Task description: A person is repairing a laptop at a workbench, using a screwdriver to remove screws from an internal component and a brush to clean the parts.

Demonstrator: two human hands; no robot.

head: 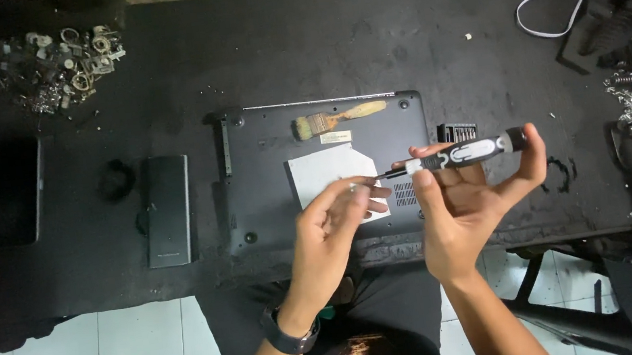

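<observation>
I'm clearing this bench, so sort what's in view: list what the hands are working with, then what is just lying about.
In use:
black-and-white screwdriver, held in right hand
left hand at its tip
upturned dark laptop
white paper sheet

Lying about:
wooden-handled paintbrush
black bit holder
grey rectangular slab
white cable
metal parts pile

Desk (363, 41): brush (337, 119) on laptop (268, 184); flat grey case (167, 209) left of laptop; dark slab (11, 191) farther left; metal scrap pile (61, 64) beyond, upper left; white cable (565, 2) upper right.
</observation>
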